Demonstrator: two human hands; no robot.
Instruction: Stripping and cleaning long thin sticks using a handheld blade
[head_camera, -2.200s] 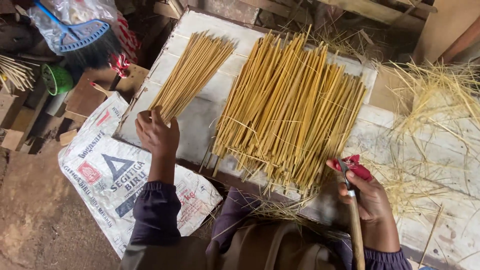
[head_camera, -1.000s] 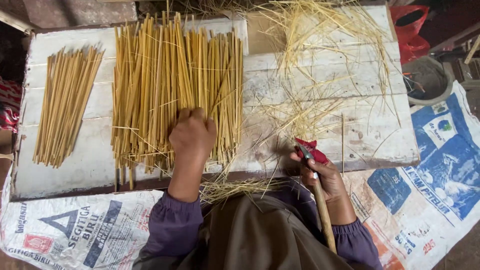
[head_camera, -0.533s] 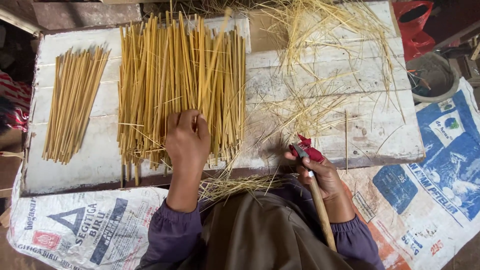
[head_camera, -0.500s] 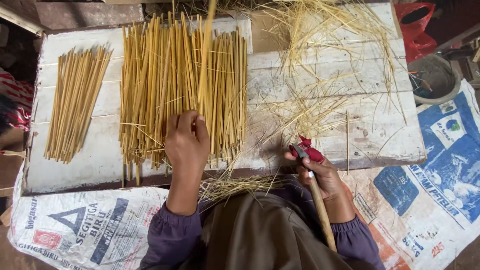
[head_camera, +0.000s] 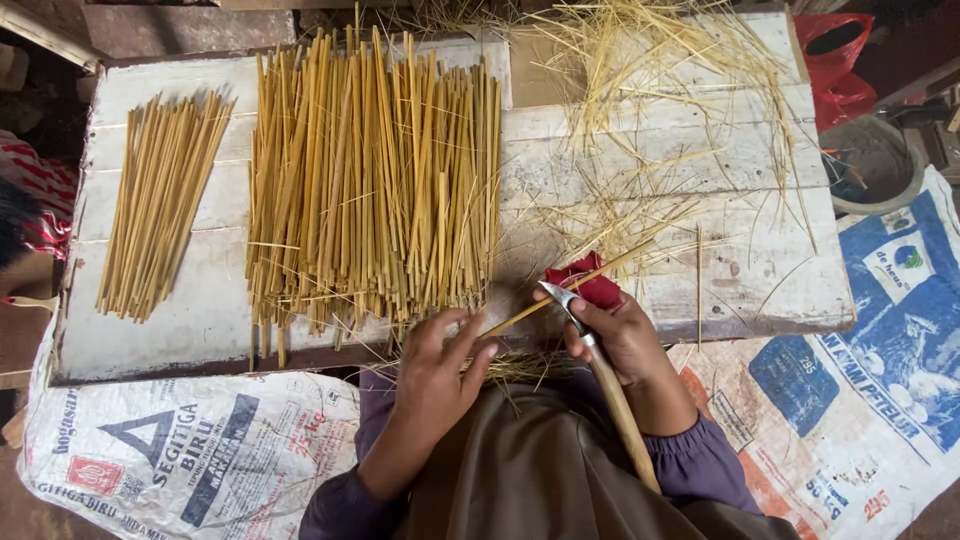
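Observation:
My left hand pinches the near end of one yellow bamboo stick, which slants up to the right across the board's front edge. My right hand grips a knife with a long wooden handle; its small metal blade lies against the stick, and a red cloth wraps my fingers. A large pile of yellow sticks lies on the white wooden board just beyond my left hand. A smaller, neater bundle of sticks lies at the board's left.
Thin straw-like shavings are scattered over the board's right half and under my hands. Printed woven sacks cover the ground left and right. A red bag and a round grey basin stand at the far right.
My left hand has left the large pile, drawn one stick out and brought it to the knife. The camera view has shifted from the left side to over the board's middle.

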